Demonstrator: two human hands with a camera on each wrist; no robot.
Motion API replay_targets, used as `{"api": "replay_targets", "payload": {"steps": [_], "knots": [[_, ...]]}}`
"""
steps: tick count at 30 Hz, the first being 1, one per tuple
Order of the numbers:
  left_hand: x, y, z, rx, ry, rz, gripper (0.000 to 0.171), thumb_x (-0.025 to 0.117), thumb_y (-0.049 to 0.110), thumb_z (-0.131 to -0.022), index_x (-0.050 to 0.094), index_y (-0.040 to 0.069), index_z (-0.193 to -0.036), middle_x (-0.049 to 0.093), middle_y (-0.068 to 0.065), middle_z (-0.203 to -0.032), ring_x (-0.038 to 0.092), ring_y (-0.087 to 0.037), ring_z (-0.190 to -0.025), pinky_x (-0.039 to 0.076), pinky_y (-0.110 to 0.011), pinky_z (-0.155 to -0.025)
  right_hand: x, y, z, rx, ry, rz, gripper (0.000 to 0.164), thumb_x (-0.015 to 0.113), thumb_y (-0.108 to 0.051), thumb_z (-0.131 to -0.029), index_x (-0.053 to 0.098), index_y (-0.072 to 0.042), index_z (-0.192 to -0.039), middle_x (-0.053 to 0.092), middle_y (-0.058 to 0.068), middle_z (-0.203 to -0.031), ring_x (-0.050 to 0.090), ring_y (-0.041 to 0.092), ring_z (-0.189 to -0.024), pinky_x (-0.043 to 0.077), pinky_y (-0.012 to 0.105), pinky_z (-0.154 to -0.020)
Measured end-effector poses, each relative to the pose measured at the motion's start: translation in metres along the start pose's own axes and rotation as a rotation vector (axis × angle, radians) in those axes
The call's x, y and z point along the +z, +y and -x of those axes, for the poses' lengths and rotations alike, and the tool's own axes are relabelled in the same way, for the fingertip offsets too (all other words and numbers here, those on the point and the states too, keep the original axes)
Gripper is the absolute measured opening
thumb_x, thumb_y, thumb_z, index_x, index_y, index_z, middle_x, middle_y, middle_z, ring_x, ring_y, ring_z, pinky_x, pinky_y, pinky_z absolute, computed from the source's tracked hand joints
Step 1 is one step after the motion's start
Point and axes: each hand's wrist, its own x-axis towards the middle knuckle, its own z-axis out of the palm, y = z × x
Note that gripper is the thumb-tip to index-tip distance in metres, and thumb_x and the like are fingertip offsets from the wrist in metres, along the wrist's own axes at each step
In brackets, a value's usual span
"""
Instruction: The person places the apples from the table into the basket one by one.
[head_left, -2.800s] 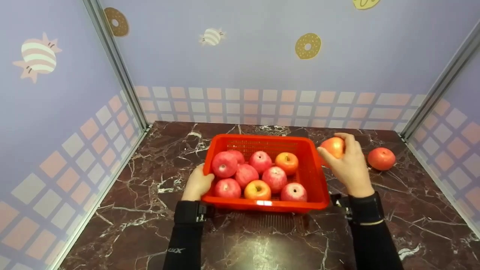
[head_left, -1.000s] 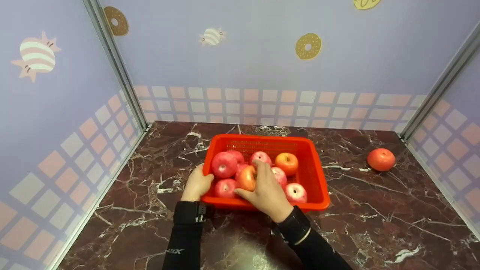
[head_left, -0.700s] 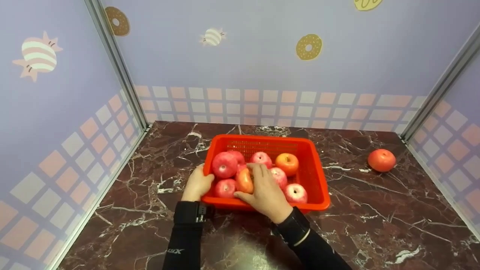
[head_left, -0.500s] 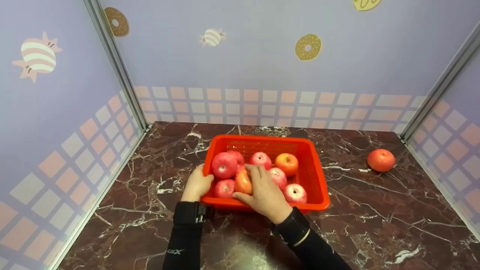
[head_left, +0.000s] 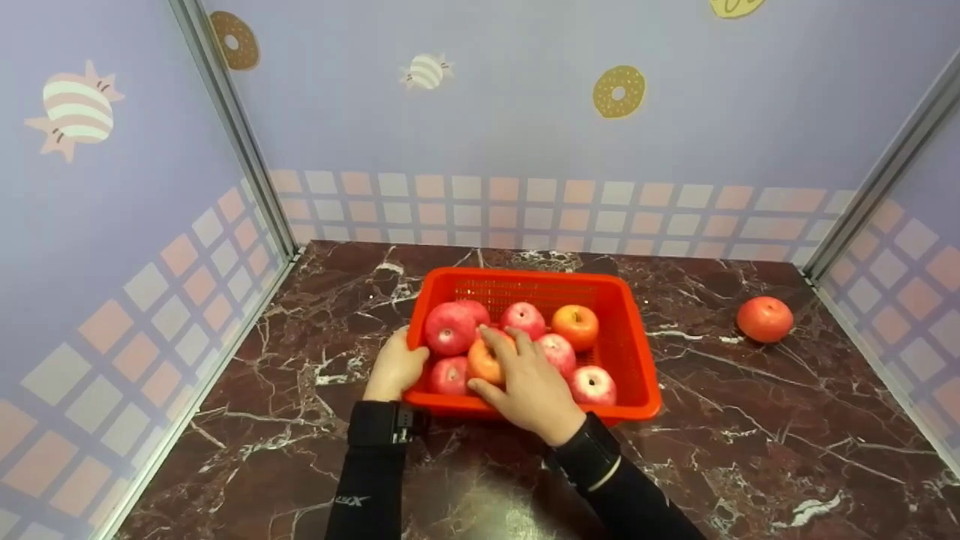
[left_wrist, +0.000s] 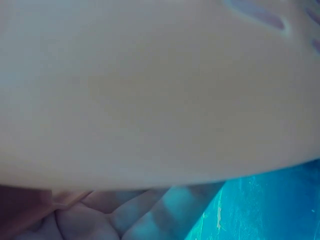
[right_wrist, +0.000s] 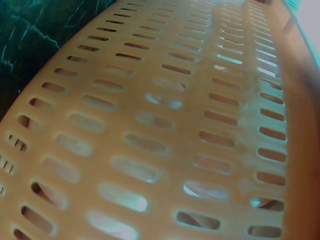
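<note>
A red plastic basket [head_left: 637, 352] holds several red and orange apples. At its left end my left hand [head_left: 396, 366] grips the rim, thumb on top. In the left wrist view the basket wall [left_wrist: 160, 100] fills most of the picture, with part of the left hand [left_wrist: 145, 215] under it. My right hand [head_left: 532, 386] reaches over the basket's front rim and holds an orange-red apple [head_left: 486, 366] among the others, thumb in front and fingers spread over its top. The right wrist view shows only the slotted basket wall [right_wrist: 150, 120] close up.
One red apple [head_left: 765, 319] lies on the dark marbled table [head_left: 735, 420] right of the basket. Patterned purple panels [head_left: 517, 112] enclose the table at the back and both sides, joined by metal corner posts [head_left: 244, 142].
The right hand has carried an apple from right of the basket into it. Over the last half second its fingers spread and the apple turned slightly. The left hand stays on the rim.
</note>
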Motion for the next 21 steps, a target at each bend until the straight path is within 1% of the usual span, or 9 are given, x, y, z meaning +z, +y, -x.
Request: {"api": "replay_targets", "payload": {"steps": [4, 10, 17, 21], "knots": [[0.0002, 0.0005, -0.0004, 0.002, 0.002, 0.005, 0.047, 0.052, 0.005, -0.089, 0.058, -0.009, -0.133, 0.066, -0.028, -0.128, 0.061, -0.041, -0.117, 0.047, -0.053, -0.106, -0.0003, 0.0005, -0.0005, 0.004, -0.011, -0.009, 0.073, 0.071, -0.050, -0.092, 0.045, -0.020, -0.153, 0.056, 0.022, -0.138, 0.065, 0.039, -0.111, 0.057, 0.053, -0.094], [0.0006, 0.0002, -0.0011, -0.004, 0.002, 0.005, 0.046, 0.052, 0.006, -0.090, 0.058, -0.008, -0.133, 0.065, -0.028, -0.129, 0.061, -0.041, -0.118, 0.046, -0.053, -0.106, -0.0015, 0.0011, -0.0004, -0.005, -0.013, -0.037, 0.075, 0.073, -0.050, -0.091, 0.045, -0.019, -0.154, 0.056, 0.021, -0.140, 0.064, 0.037, -0.117, 0.056, 0.051, -0.098], [0.0001, 0.0005, -0.0007, 0.009, -0.002, 0.009, 0.046, 0.052, 0.005, -0.090, 0.059, -0.008, -0.133, 0.066, -0.028, -0.128, 0.062, -0.041, -0.117, 0.047, -0.053, -0.105, -0.0023, 0.0014, 0.0004, -0.008, -0.012, -0.047, 0.078, 0.072, -0.053, -0.090, 0.044, -0.019, -0.154, 0.055, 0.020, -0.139, 0.064, 0.037, -0.116, 0.056, 0.051, -0.098], [0.0003, 0.0001, -0.0010, 0.004, -0.003, 0.012, 0.046, 0.052, 0.005, -0.090, 0.059, -0.007, -0.133, 0.066, -0.028, -0.128, 0.061, -0.040, -0.116, 0.047, -0.053, -0.106, -0.0023, 0.0016, 0.0004, -0.006, -0.011, -0.048, 0.078, 0.072, -0.054, -0.090, 0.044, -0.019, -0.154, 0.056, 0.020, -0.139, 0.065, 0.037, -0.115, 0.056, 0.051, -0.097]]}}
